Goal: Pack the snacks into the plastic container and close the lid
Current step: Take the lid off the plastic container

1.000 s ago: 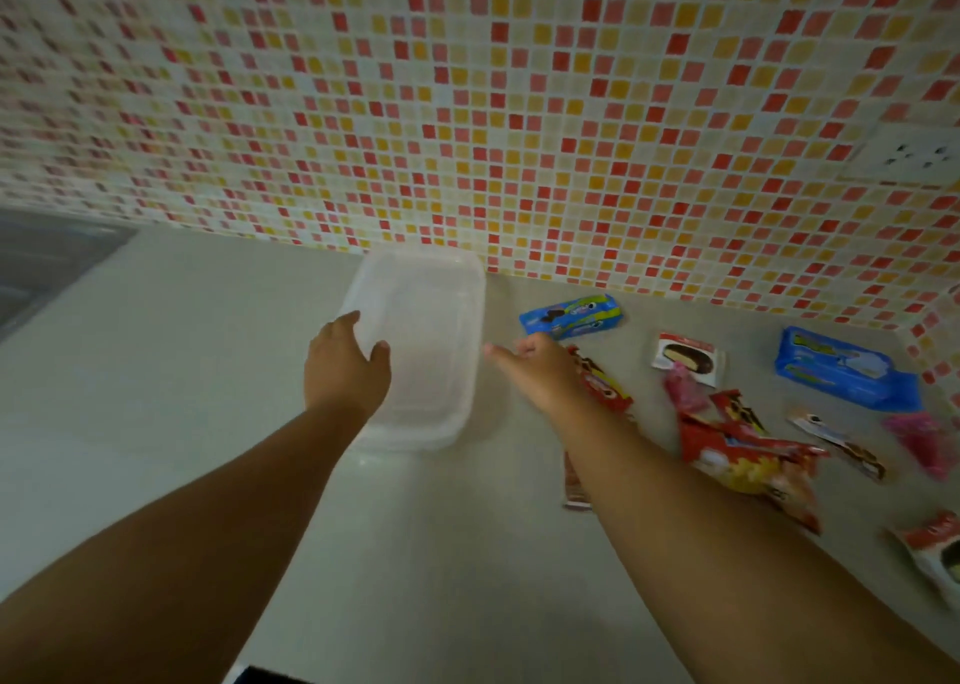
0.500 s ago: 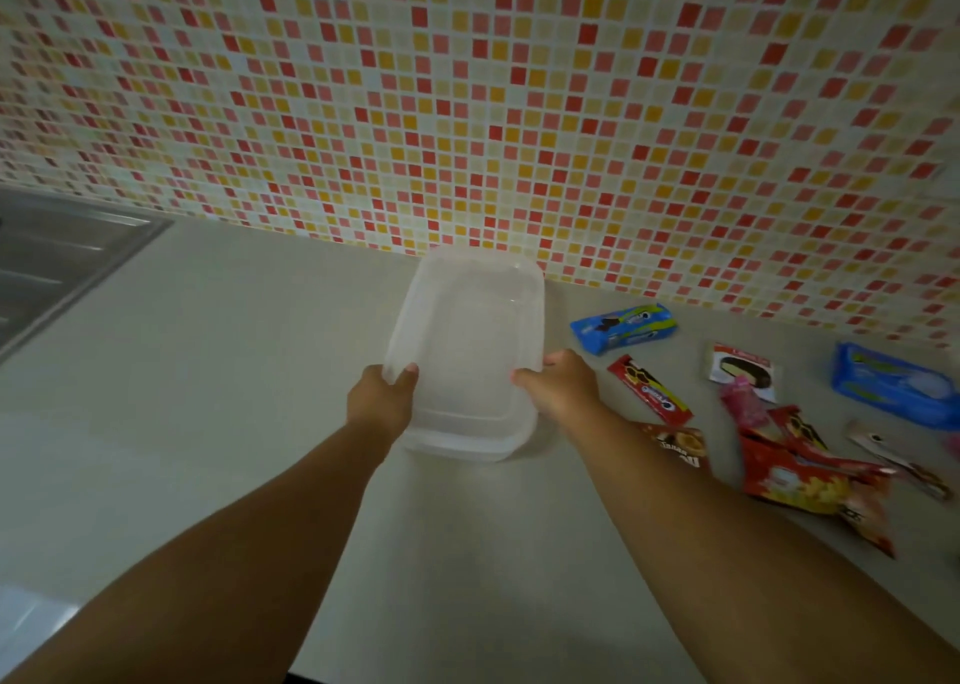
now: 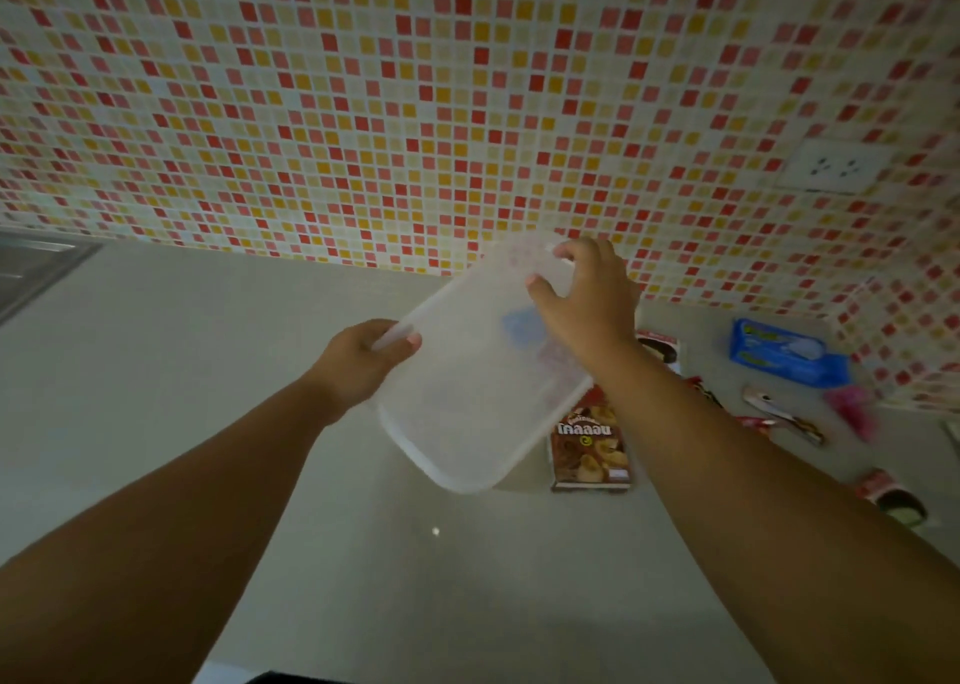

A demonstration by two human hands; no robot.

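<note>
Gripping plastic container (image 3: 470,397) at opposite edges: left hand (image 3: 358,361) pinching near-left rim, right hand (image 3: 587,304) clamping far corner. Holding tilted above counter (image 3: 208,371), lid apparently on; likely readying to open. Lying beneath and beyond right hand: brown snack pack (image 3: 589,447), blue packet (image 3: 784,353), pink wrapper (image 3: 854,413). Leaving bare counter beside left hand for setting down.

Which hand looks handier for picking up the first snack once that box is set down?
Probably the right hand: the snacks, such as the brown packet, lie on its side. The left hand grips the plastic container on the side away from them.
</note>
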